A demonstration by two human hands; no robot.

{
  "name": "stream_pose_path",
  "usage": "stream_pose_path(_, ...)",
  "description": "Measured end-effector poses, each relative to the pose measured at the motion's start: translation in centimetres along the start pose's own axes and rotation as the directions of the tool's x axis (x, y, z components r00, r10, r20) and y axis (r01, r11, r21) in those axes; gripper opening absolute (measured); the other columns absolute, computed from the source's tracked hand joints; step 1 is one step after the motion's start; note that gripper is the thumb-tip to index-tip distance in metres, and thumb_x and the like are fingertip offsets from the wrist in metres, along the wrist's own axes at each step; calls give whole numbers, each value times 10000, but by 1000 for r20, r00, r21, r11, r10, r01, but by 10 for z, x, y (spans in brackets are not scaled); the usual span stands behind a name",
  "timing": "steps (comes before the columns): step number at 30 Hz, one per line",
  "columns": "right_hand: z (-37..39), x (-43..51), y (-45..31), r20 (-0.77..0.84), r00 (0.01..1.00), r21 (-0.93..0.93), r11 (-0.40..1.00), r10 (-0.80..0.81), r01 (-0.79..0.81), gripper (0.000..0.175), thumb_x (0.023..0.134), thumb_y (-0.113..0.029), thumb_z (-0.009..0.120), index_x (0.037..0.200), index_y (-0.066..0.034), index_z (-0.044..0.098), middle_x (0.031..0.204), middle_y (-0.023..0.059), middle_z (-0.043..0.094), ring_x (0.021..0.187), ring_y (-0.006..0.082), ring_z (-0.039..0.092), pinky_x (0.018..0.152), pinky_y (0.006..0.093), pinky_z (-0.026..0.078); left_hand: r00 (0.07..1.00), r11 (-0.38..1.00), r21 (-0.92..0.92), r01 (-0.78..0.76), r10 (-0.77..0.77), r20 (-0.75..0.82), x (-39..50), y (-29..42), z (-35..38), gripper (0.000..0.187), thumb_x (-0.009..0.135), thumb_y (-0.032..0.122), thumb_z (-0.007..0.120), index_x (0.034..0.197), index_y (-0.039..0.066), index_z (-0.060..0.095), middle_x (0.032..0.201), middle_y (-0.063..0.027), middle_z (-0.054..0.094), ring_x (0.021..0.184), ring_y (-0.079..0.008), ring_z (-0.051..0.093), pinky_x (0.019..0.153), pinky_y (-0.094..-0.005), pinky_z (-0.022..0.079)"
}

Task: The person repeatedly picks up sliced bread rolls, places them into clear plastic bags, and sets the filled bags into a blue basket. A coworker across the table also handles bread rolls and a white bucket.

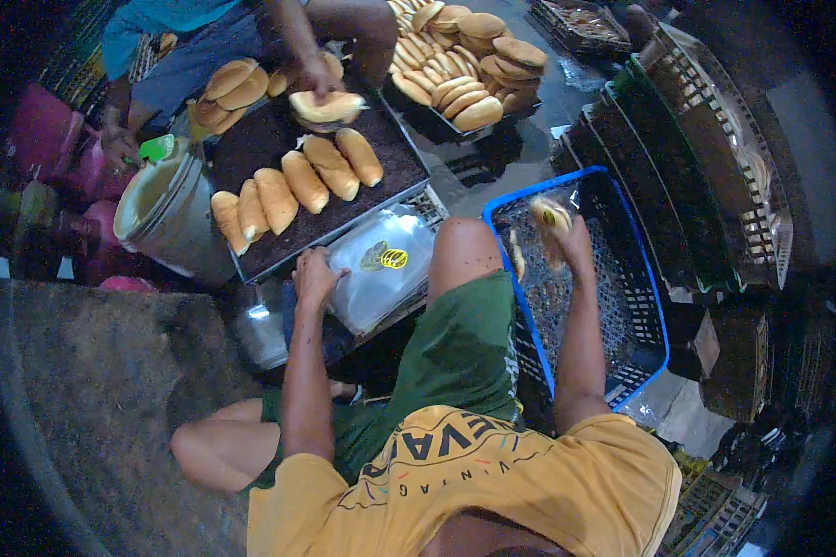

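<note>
My right hand (575, 245) holds a bread roll in a clear plastic bag (552, 216) inside a blue-rimmed plastic basket (651, 278). The roll is blurred. At the left end of a stack of clear plastic bags (373, 292) with a yellow printed mark, my left hand (313, 275) rests with its thumb on the bags' edge and holds nothing visible. Just beyond the bags, several elongated bread rolls (276, 202) lie in a slanting row on a dark-surfaced tray (272, 259). Another wrapped roll (516, 255) lies by the basket's left wall.
Across the tray, another person's hand (318, 75) holds a blurred roll (327, 108). A bucket (181, 209) with a green-handled tool (157, 148) stands left. Heaped rolls (453, 69) fill a tray at the back. Stacked crates (669, 167) rise beyond the basket.
</note>
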State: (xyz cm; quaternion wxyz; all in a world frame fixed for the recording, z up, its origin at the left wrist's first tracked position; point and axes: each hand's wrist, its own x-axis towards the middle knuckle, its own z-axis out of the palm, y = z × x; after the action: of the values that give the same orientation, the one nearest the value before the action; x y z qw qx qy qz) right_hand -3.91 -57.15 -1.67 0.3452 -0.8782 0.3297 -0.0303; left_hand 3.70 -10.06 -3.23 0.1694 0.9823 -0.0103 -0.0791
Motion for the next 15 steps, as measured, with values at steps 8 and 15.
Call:
stream_pose_path(8, 76, -14, -19, -304, 898, -340, 917, -317, 208, 485, 865, -373, 678, 1160, 9, 634, 1203, 216, 636, 1103, 366, 613, 935, 435, 476, 998, 972, -226, -63, 61, -19, 3, -53, 27, 174, 812, 225, 700, 849, 62, 652, 903, -168, 702, 816, -363, 654, 747, -471, 492)
stream_pose_path(15, 145, 9, -230, -47, 797, 1, 798, -602, 603, 275, 884, -287, 666, 1034, -59, 699, 886, 165, 714, 854, 350, 689, 751, 417, 533, 914, 967, -197, -165, 74, -400, -20, -53, -15, 242, 966, 243, 519, 880, 32, 599, 823, -181, 637, 783, -385, 612, 699, -497, 464)
